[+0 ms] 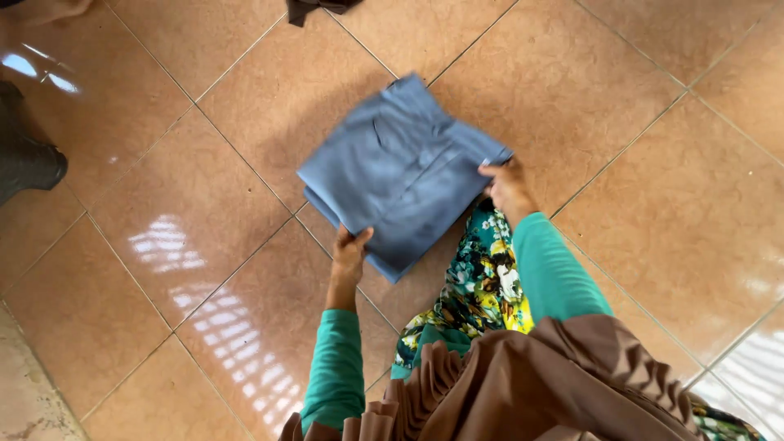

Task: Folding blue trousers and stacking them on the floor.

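Note:
A folded grey-blue garment (400,167), trousers by the look of the seams, is held just above the tiled floor (245,106). My left hand (349,253) grips its near left corner with the thumb on top. My right hand (506,189) pinches its right edge. Both arms wear teal sleeves. Whether the far part of the garment touches the floor, I cannot tell.
Below the garment lie my floral skirt (478,290) and a brown pleated cloth (531,384). A dark piece of fabric (314,8) lies at the top edge. A dark object (24,159) stands at the far left. Bright window reflections shine on the glossy tiles.

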